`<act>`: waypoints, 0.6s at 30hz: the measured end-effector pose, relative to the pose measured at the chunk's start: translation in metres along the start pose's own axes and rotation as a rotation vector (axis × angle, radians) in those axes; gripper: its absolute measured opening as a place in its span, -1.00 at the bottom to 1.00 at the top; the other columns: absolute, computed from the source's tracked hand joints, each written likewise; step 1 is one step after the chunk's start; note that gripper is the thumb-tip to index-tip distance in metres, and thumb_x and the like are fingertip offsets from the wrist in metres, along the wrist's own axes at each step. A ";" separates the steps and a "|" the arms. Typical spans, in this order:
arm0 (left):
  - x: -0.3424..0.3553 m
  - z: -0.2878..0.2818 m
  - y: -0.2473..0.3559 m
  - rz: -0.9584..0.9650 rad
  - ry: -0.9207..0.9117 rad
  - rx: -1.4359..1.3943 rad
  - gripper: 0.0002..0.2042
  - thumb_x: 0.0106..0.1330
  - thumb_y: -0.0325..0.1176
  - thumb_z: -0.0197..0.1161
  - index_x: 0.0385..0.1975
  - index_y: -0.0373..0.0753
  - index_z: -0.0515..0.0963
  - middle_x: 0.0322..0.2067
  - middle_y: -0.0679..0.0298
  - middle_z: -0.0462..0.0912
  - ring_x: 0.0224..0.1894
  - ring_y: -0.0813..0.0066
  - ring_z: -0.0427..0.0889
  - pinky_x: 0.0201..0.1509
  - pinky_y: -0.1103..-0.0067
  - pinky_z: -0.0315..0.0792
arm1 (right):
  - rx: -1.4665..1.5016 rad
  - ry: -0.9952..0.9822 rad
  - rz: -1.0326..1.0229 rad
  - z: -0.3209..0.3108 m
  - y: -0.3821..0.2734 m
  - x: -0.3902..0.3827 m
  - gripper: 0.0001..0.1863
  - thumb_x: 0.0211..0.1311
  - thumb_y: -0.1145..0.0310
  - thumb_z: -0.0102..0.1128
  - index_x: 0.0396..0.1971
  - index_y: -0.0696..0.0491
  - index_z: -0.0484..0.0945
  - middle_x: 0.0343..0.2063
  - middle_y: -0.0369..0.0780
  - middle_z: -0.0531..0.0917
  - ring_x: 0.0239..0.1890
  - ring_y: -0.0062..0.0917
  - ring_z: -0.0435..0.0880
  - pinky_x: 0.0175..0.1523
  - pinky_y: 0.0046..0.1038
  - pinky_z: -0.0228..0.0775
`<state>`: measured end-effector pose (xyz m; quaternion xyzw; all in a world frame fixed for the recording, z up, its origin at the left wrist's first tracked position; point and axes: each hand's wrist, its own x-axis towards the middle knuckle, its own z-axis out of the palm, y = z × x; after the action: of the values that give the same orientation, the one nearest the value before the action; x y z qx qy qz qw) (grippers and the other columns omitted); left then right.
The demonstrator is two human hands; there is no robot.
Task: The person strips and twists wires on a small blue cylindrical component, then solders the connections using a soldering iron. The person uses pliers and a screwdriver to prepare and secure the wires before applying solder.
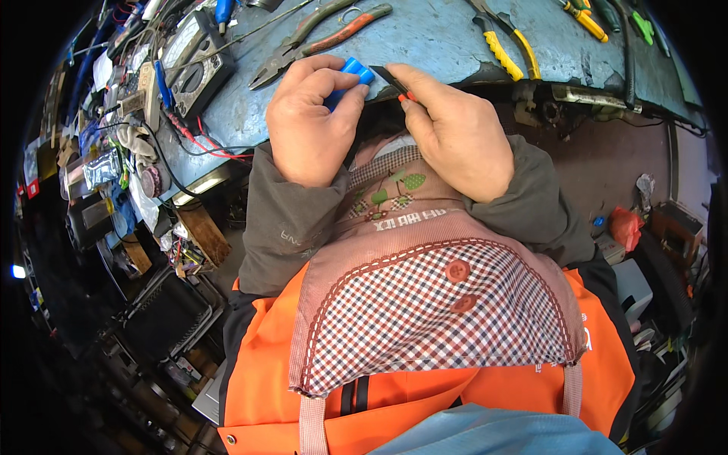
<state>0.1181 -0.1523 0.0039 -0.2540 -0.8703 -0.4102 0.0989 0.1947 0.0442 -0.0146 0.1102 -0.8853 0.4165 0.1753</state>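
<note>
My left hand is closed around a small blue cylinder, whose end sticks out above my thumb at the edge of the blue workbench. My right hand pinches a thin black tool with a red tip between thumb and forefinger. The tool's point lies right beside the end of the blue cylinder. Both hands hover over my lap, above a checked apron and an orange garment.
On the bench behind the hands lie red-handled pliers, yellow-handled pliers and a yellow screwdriver. A grey multimeter with red and black leads sits at the left among wires and clutter. Boxes and bags crowd the floor at right.
</note>
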 end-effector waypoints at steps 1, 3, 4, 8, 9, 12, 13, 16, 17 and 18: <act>0.000 0.001 -0.001 0.016 0.017 -0.022 -0.87 0.17 -0.53 0.54 -0.29 -0.33 0.79 -0.12 0.13 0.79 -0.14 0.22 0.80 -0.09 0.44 0.66 | -0.001 0.000 0.003 0.000 0.000 0.001 -0.57 0.43 0.47 0.25 0.27 0.10 0.55 -0.31 -0.02 0.74 -0.30 -0.06 0.76 -0.24 -0.12 0.63; 0.000 0.001 -0.002 0.016 0.022 -0.020 -0.86 0.18 -0.53 0.54 -0.28 -0.33 0.79 -0.11 0.13 0.80 -0.14 0.23 0.80 -0.09 0.45 0.66 | -0.007 -0.011 0.007 0.000 0.000 0.002 -0.56 0.43 0.47 0.25 0.28 0.10 0.55 -0.32 -0.02 0.74 -0.30 -0.05 0.76 -0.24 -0.11 0.62; -0.001 0.001 -0.002 0.015 0.024 -0.020 -0.86 0.18 -0.53 0.54 -0.27 -0.33 0.80 -0.10 0.13 0.80 -0.14 0.23 0.80 -0.08 0.45 0.66 | -0.012 -0.021 0.007 0.001 0.000 0.002 -0.56 0.43 0.47 0.25 0.27 0.10 0.55 -0.32 -0.02 0.74 -0.30 -0.05 0.76 -0.24 -0.11 0.62; -0.001 0.001 -0.003 -0.012 0.028 -0.047 -0.85 0.18 -0.52 0.55 -0.26 -0.32 0.80 -0.11 0.14 0.80 -0.14 0.25 0.80 -0.09 0.46 0.66 | -0.004 -0.019 0.001 0.003 0.001 0.003 -0.57 0.43 0.48 0.25 0.27 0.10 0.55 -0.33 -0.01 0.74 -0.30 -0.05 0.76 -0.24 -0.11 0.62; -0.001 0.001 -0.003 -0.012 0.026 -0.049 -0.85 0.18 -0.52 0.55 -0.25 -0.32 0.81 -0.11 0.14 0.80 -0.14 0.26 0.80 -0.09 0.46 0.66 | -0.003 -0.021 0.001 0.002 0.001 0.003 -0.57 0.43 0.48 0.25 0.27 0.10 0.55 -0.32 -0.01 0.74 -0.30 -0.05 0.76 -0.24 -0.10 0.62; -0.001 0.000 -0.004 -0.021 0.018 -0.057 -0.85 0.18 -0.52 0.56 -0.25 -0.32 0.81 -0.12 0.14 0.80 -0.14 0.27 0.81 -0.10 0.46 0.66 | -0.001 -0.030 0.008 0.002 0.001 0.004 -0.57 0.43 0.48 0.25 0.27 0.10 0.55 -0.31 0.00 0.75 -0.29 -0.04 0.76 -0.24 -0.10 0.62; -0.001 0.000 -0.004 -0.025 0.016 -0.060 -0.85 0.18 -0.52 0.56 -0.25 -0.32 0.81 -0.12 0.14 0.81 -0.14 0.28 0.81 -0.10 0.46 0.66 | -0.004 -0.035 0.016 0.002 0.001 0.004 -0.57 0.43 0.48 0.25 0.27 0.10 0.55 -0.31 0.00 0.75 -0.29 -0.03 0.77 -0.23 -0.10 0.63; 0.000 0.000 -0.004 -0.005 0.024 -0.047 -0.85 0.18 -0.51 0.56 -0.26 -0.32 0.81 -0.12 0.15 0.81 -0.15 0.28 0.80 -0.11 0.47 0.66 | 0.008 -0.044 0.043 0.001 -0.001 0.005 -0.57 0.43 0.47 0.26 0.26 0.09 0.57 -0.30 0.01 0.75 -0.29 -0.02 0.77 -0.22 -0.09 0.63; -0.001 0.000 -0.004 -0.012 0.024 -0.044 -0.85 0.18 -0.51 0.56 -0.26 -0.32 0.82 -0.12 0.15 0.81 -0.15 0.28 0.80 -0.11 0.47 0.66 | 0.015 -0.046 0.052 0.001 -0.001 0.006 -0.58 0.43 0.47 0.26 0.26 0.09 0.57 -0.30 0.01 0.76 -0.29 -0.02 0.77 -0.22 -0.09 0.64; -0.001 0.000 -0.004 -0.019 0.024 -0.044 -0.85 0.18 -0.51 0.56 -0.27 -0.32 0.82 -0.12 0.15 0.81 -0.15 0.28 0.80 -0.11 0.47 0.65 | 0.021 -0.041 0.053 0.000 -0.001 0.006 -0.58 0.43 0.47 0.26 0.26 0.09 0.58 -0.31 0.01 0.76 -0.29 -0.02 0.77 -0.22 -0.09 0.63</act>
<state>0.1169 -0.1547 0.0009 -0.2429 -0.8623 -0.4330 0.1000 0.1898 0.0429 -0.0119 0.0972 -0.8869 0.4278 0.1448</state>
